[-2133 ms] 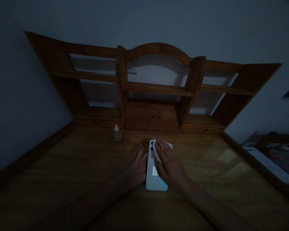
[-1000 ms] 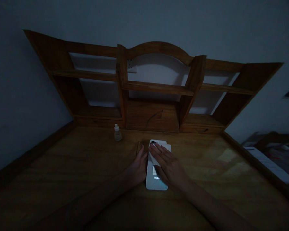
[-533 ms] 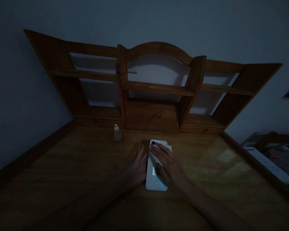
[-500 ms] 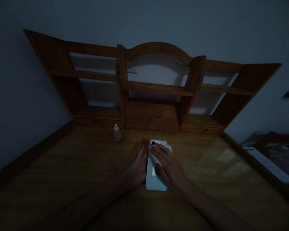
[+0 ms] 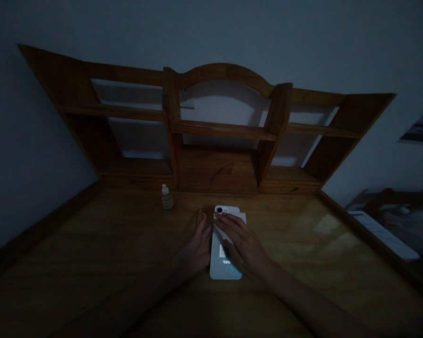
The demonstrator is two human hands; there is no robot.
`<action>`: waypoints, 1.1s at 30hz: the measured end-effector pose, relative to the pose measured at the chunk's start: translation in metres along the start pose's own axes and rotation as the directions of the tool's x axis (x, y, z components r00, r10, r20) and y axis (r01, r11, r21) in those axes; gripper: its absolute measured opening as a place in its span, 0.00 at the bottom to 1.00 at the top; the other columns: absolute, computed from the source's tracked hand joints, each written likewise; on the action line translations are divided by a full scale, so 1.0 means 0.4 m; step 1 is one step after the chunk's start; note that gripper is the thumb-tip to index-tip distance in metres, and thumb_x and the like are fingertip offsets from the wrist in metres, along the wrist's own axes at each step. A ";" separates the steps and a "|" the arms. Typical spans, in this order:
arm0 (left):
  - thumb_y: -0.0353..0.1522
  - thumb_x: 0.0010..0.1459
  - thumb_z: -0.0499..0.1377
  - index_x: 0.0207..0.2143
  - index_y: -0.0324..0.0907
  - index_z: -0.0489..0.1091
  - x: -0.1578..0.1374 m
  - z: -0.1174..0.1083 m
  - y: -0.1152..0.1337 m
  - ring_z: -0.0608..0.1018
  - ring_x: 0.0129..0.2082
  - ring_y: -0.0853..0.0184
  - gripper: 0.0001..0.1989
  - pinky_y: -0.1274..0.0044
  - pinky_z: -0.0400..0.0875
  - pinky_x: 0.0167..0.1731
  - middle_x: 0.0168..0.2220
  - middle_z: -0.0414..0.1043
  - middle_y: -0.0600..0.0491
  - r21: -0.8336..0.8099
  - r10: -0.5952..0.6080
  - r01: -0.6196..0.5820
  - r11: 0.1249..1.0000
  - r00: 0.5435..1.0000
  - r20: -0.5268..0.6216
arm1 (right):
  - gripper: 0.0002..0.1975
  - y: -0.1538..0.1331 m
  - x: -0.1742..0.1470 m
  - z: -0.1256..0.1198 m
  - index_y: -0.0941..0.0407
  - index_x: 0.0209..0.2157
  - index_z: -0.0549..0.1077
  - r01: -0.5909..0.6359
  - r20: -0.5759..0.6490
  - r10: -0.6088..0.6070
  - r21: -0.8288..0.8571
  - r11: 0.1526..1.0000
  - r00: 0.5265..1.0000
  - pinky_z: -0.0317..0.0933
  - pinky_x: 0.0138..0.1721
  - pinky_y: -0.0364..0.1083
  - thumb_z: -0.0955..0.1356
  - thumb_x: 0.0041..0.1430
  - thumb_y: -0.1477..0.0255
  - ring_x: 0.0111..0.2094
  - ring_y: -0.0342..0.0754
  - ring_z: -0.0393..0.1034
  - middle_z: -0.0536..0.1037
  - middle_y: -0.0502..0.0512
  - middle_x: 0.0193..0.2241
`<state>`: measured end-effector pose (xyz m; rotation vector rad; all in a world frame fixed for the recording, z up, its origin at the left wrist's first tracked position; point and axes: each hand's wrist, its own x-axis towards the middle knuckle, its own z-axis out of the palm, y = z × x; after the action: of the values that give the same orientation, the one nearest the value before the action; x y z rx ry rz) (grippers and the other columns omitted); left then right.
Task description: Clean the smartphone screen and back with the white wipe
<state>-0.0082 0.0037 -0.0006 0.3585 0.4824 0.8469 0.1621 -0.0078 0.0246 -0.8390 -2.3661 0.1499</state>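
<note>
A pale smartphone (image 5: 216, 270) lies on the wooden desk, its camera lens at the far end and small lettering near the end closest to me. My right hand (image 5: 245, 244) rests over its upper half, fingers stretched out and close together. Beneath those fingers is a thin white sheet (image 5: 243, 217), whose kind I cannot make out; it juts past the phone's right side. Along the phone's left edge stands my left hand (image 5: 197, 246), fingers extended and thumb raised, touching or very near it. Behind that hand a flat brownish object (image 5: 199, 215) shows in part.
A small dropper-type bottle (image 5: 167, 201) with a white cap stands left of the phone. A wooden shelf unit (image 5: 218, 171) runs along the desk's back against the wall. Past the desk's raised right edge lies a white panel (image 5: 382, 234). The room is dim.
The view has swung slightly, shifting everything a little left. Lettering on the phone now shows below my right hand, which has hardly moved against the phone. The left hand remains beside it.
</note>
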 end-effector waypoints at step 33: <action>0.49 0.66 0.48 0.56 0.41 0.65 0.005 -0.022 0.000 0.76 0.43 0.61 0.26 0.71 0.68 0.45 0.43 0.73 0.47 -0.070 -0.021 0.018 0.997 0.999 -0.041 | 0.24 -0.019 -0.016 0.002 0.61 0.64 0.58 0.019 0.138 0.007 -0.187 0.982 0.990 0.51 0.64 0.55 0.59 0.68 0.73 0.65 0.53 0.47 0.54 0.55 0.65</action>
<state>-0.0116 0.0061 -0.0084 0.2727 0.4928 0.8515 0.1616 -0.0174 0.0231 -0.9368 -2.5424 -0.0191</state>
